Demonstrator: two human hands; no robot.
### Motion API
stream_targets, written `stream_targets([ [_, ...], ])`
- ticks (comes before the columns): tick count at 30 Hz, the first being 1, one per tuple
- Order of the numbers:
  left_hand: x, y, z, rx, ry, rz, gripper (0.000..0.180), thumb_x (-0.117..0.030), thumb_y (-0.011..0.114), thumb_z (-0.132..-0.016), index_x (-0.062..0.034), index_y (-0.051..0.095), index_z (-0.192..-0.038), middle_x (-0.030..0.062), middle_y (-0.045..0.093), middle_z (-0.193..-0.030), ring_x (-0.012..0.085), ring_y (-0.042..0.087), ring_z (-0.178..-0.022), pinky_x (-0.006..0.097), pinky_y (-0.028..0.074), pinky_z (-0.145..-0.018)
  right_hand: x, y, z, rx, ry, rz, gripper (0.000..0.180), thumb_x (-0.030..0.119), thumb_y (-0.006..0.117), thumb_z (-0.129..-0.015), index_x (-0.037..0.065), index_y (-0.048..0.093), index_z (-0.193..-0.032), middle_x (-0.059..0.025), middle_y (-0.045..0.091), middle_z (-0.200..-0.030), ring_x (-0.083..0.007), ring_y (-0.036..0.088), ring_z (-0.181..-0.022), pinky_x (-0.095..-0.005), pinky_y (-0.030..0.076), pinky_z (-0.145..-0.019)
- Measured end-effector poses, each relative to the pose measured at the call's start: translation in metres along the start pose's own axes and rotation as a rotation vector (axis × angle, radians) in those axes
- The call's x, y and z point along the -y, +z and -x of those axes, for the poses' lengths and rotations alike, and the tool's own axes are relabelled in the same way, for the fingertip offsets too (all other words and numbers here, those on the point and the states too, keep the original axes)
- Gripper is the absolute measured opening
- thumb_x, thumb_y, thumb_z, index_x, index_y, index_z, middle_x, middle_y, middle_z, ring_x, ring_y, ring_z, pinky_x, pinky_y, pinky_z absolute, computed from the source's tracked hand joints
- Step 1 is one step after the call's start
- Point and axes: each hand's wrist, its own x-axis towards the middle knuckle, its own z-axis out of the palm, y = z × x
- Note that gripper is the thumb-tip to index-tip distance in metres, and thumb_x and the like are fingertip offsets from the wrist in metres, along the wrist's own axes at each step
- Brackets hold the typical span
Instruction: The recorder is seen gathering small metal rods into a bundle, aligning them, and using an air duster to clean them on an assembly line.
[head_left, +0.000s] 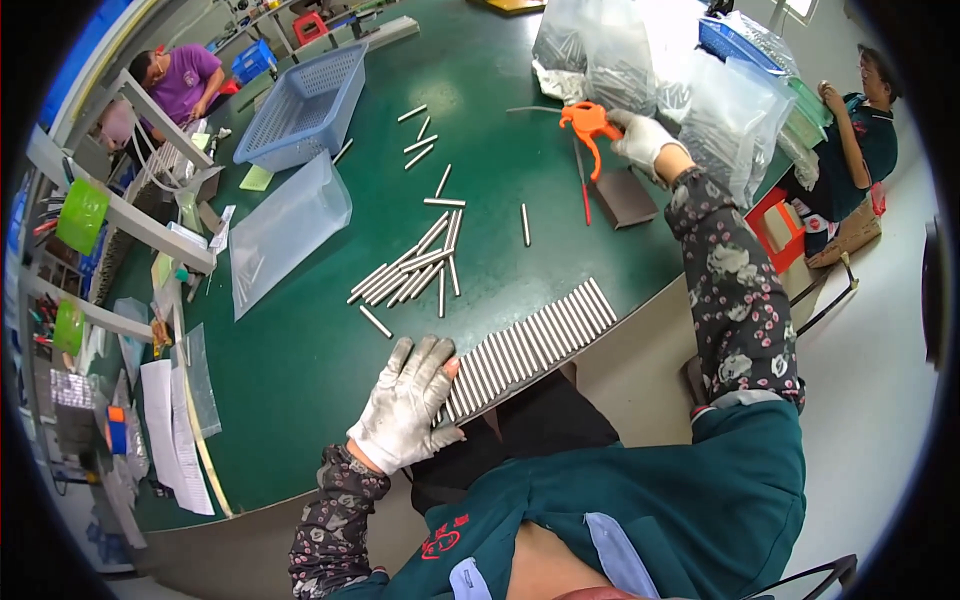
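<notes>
Your left hand (408,405) lies flat, fingers spread, on the rod row (535,345); your right hand (640,138), far forward, grips the orange tool (588,125).

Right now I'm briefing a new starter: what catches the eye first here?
The neat row of grey metal rods along the green table's near edge, under the white-gloved left hand. Farther off, the gloved right hand grips an orange-handled tool beside clear plastic bags.

Factory assembly workshop, large green worktable (300,350) strewn with metal rods (420,262), blue plastic basket (300,105), clear plastic bags (285,225), shelf rack with tape rolls (80,215), seated co-workers (180,80) nearby
</notes>
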Motion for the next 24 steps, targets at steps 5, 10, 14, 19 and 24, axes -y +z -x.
stream_targets([
  [5,0.005,-0.007,0.007,-0.181,-0.012,0.057,0.076,-0.032,0.067,-0.059,-0.0017,0.035,-0.121,0.0178,0.041,-0.119,0.0345,0.039,-0.112,0.048,0.025,-0.096,0.013,0.007,0.007,-0.195,-0.066,0.318,0.029,0.014,0.052,-0.075,0.012,0.056,-0.104,-0.0135,0.059,-0.093,-0.0295,0.055,-0.089,-0.0375,0.043,-0.076],
  [10,0.012,-0.015,0.037,-0.354,-0.173,-0.055,0.035,-0.017,0.067,-0.059,-0.0028,0.053,-0.087,0.0086,0.054,-0.077,0.0268,0.053,-0.071,0.037,0.040,-0.062,0.081,-0.018,0.087,-0.398,-0.397,0.046,0.012,0.014,0.054,-0.072,0.007,0.058,-0.082,-0.0099,0.057,-0.073,-0.0275,0.054,-0.075,-0.0375,0.043,-0.069],
  [14,0.021,-0.013,0.043,-0.222,-0.153,0.007,0.042,-0.003,0.069,-0.051,-0.0038,0.053,-0.090,0.0065,0.054,-0.072,0.0251,0.053,-0.065,0.035,0.042,-0.057,0.090,0.012,0.144,-0.036,-0.602,-0.229,0.011,0.011,0.056,-0.069,0.004,0.055,-0.077,-0.0098,0.054,-0.072,-0.0264,0.052,-0.074,-0.0361,0.042,-0.069],
  [19,0.005,0.004,0.033,-0.328,-0.386,0.340,0.043,-0.002,0.070,-0.055,-0.0033,0.050,-0.093,0.0055,0.051,-0.062,0.0213,0.051,-0.054,0.032,0.042,-0.050,0.089,0.037,0.160,0.003,-0.511,-0.385,0.024,0.013,0.052,-0.072,-0.001,0.054,-0.090,-0.0172,0.052,-0.097,-0.0329,0.049,-0.089,-0.0367,0.040,-0.078],
  [24,-0.006,0.011,0.020,-0.320,-0.429,0.280,0.039,-0.009,0.072,-0.055,-0.0040,0.050,-0.087,0.0057,0.049,-0.060,0.0223,0.051,-0.056,0.032,0.042,-0.051,0.105,0.044,0.161,0.042,-0.538,-0.433,0.025,0.015,0.052,-0.072,-0.001,0.054,-0.092,-0.0177,0.052,-0.099,-0.0340,0.048,-0.093,-0.0376,0.039,-0.080],
])
